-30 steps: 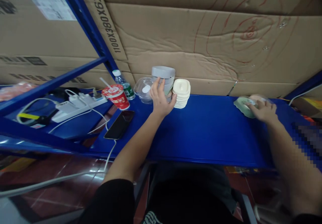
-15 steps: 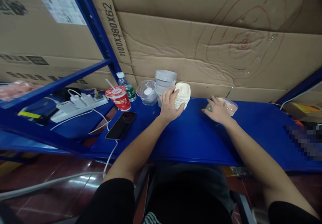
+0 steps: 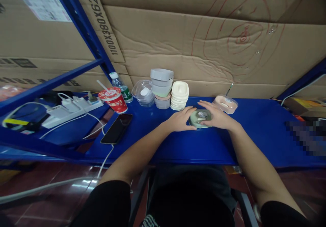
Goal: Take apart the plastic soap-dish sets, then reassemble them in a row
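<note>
A pale green container with a clear, shiny top sits on the blue table between my hands. My right hand is around its right side, fingers along the far edge and thumb over the top. My left hand is spread at its left edge, thumb and fingers apart; whether it touches the rim I cannot tell. Behind my left hand stands a stack of cream square containers. Right of my right hand is a pink container with a clear lid, a thin stick rising behind it.
Stacked grey and coloured tubs and clear plastic bowls stand at the back. Left of them are a water bottle, a red cup with a straw, a phone and a power strip with cables. Cardboard backs the table.
My right hand has moved left with the green container, bringing it in front of the cream stack. My left hand has left that stack and come to the container's left side.
</note>
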The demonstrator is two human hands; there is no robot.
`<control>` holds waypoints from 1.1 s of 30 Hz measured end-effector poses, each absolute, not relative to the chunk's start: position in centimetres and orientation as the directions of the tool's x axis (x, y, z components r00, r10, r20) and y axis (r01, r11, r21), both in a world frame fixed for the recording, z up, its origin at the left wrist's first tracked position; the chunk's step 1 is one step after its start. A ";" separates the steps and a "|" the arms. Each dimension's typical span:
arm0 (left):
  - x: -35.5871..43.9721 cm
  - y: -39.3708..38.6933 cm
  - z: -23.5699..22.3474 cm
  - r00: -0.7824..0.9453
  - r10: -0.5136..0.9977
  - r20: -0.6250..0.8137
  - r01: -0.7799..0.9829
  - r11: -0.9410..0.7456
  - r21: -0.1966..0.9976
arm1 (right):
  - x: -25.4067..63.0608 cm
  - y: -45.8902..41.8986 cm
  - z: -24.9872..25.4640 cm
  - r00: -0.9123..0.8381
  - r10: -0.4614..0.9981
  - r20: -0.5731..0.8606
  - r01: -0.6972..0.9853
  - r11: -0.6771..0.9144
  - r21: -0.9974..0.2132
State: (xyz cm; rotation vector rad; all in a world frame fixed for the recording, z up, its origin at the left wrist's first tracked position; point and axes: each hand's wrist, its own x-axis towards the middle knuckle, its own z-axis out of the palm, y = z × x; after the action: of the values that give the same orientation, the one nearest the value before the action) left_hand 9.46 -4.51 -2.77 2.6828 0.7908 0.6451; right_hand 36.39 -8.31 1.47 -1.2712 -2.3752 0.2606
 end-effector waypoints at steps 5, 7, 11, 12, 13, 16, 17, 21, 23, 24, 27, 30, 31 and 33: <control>9.0 -4.0 -3.1 0.756 0.590 0.284 0.468 -0.790 0.396 | 37.1 -7.8 0.5 -0.508 0.843 0.175 0.748 0.533 -0.395; 8.7 -3.9 -2.7 0.755 0.589 0.288 0.465 -0.791 0.398 | 36.4 -7.8 0.1 -0.521 0.827 0.211 0.732 0.560 -0.389; 7.5 -3.7 -1.5 0.725 0.583 0.367 0.447 -0.803 0.394 | 34.7 -8.3 0.5 -0.461 0.809 0.365 0.720 0.581 -0.379; 7.2 -3.6 -1.1 0.709 0.575 0.408 0.429 -0.811 0.398 | 34.4 -8.4 0.8 -0.429 0.802 0.415 0.708 0.584 -0.396; 6.9 -3.5 -0.8 0.691 0.564 0.453 0.402 -0.820 0.407 | 34.2 -8.6 1.0 -0.396 0.792 0.465 0.688 0.591 -0.421; 6.3 -3.0 0.0 0.611 0.535 0.583 0.304 -0.839 0.451 | 34.1 -9.0 1.3 -0.314 0.756 0.574 0.610 0.624 -0.489; 6.2 -2.9 0.1 0.585 0.533 0.611 0.281 -0.840 0.464 | 34.1 -9.2 1.3 -0.282 0.748 0.601 0.593 0.629 -0.503; 6.4 -3.2 0.1 0.592 0.524 0.613 0.351 -0.852 0.389 | 33.8 -9.6 0.7 -0.071 0.754 0.653 0.542 0.579 -0.610; 6.7 -3.5 -0.3 0.577 0.530 0.622 0.437 -0.843 0.313 | 33.6 -9.6 0.4 0.011 0.769 0.640 0.478 0.558 -0.679; 6.7 -3.6 -0.4 0.541 0.533 0.650 0.475 -0.832 0.287 | 33.5 -9.5 0.3 0.023 0.775 0.632 0.441 0.559 -0.702; 5.7 -2.8 -0.8 0.316 0.514 0.797 0.563 -0.778 0.279 | 33.4 -9.1 0.2 -0.039 0.772 0.635 0.350 0.605 -0.715; 2.7 -0.4 -0.2 -0.151 0.491 0.858 0.602 -0.642 0.474 | 33.5 -8.9 0.4 -0.105 0.744 0.660 0.369 0.646 -0.668; 1.4 0.6 0.2 -0.331 0.488 0.807 0.569 -0.579 0.584 | 33.6 -8.8 0.4 -0.106 0.738 0.666 0.400 0.645 -0.651; -1.3 2.4 1.1 -0.577 0.442 0.687 0.481 -0.496 0.723 | 33.7 -8.8 0.3 -0.109 0.735 0.669 0.460 0.634 -0.622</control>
State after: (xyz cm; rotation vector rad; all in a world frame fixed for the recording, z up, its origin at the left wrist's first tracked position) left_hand -1.31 2.38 1.11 1.4574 1.5895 2.3214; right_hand 33.73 -8.78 0.33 -0.9730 -1.7513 0.3110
